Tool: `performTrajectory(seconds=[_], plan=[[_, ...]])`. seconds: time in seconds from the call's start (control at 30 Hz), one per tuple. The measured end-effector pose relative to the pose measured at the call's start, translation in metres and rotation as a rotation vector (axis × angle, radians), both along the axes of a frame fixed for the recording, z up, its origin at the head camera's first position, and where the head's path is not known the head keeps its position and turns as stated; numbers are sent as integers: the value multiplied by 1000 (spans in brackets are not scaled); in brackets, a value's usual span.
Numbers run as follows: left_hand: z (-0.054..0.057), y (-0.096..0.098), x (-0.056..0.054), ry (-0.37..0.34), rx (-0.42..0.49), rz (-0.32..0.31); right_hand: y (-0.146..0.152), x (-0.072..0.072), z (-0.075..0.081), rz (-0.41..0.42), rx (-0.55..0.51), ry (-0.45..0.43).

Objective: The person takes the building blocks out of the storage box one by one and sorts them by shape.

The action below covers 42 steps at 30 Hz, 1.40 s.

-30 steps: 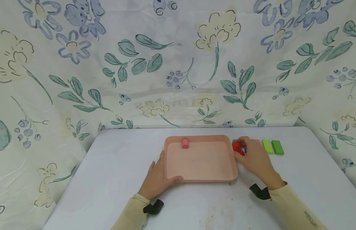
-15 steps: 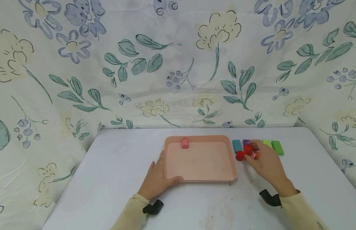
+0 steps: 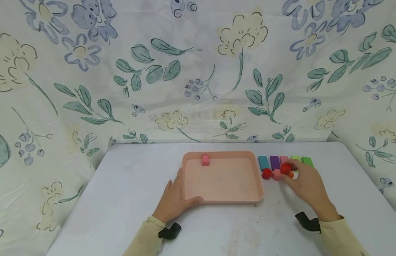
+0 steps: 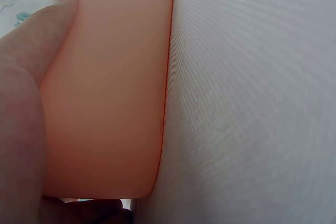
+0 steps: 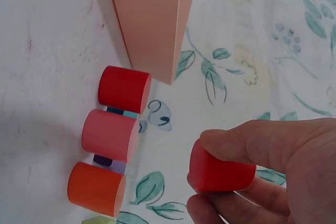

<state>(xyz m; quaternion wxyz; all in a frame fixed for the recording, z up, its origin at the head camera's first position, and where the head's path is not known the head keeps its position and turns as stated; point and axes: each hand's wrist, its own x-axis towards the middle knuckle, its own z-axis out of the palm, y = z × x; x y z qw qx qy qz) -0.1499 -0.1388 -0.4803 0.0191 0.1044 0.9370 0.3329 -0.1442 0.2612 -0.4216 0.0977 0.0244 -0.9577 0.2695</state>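
Observation:
My right hand (image 3: 308,183) pinches a red cylinder block (image 5: 223,169) between thumb and fingers, above a row of small blocks. Below it, a second red cylinder (image 3: 266,174), a pink cylinder (image 3: 276,174) and an orange cylinder (image 5: 97,189) stand side by side on the table. Behind this line lie flat rectangular blocks: blue (image 3: 263,163), purple (image 3: 275,163), pink (image 3: 284,159), yellow-green and green (image 3: 308,161), partly covered by the hand. My left hand (image 3: 175,199) holds the front left corner of a peach tray (image 3: 223,200), thumb over the front rim and fingers along the left side.
Inside the tray, near its back left, is another pink cylinder (image 3: 205,160). The white table (image 3: 137,170) ends in front of a flowered cloth backdrop (image 3: 198,71) at the rear and sides. The rows of blocks begin just beyond the tray's right wall.
My right hand has moved rightward, away from the tray's right edge, carrying a red cylinder. The red and pink cylinders standing on the table have come into view. My left hand stays put.

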Motion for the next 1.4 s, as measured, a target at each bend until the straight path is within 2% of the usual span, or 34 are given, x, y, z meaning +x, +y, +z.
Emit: performTrajectory(seconds=[0.33, 0.67, 1.0, 1.4], plan=[[-1, 0, 0, 10, -7, -2, 14, 0, -1, -35, -4, -41], [0, -2, 0, 14, -9, -2, 24, -4, -2, -52, 25, -32], [-1, -1, -1, 19, -1, -6, 33, -8, -12, -99, 35, -26], [0, -1, 0, 22, -2, -10, 43, -13, -19, -152, 30, -117]])
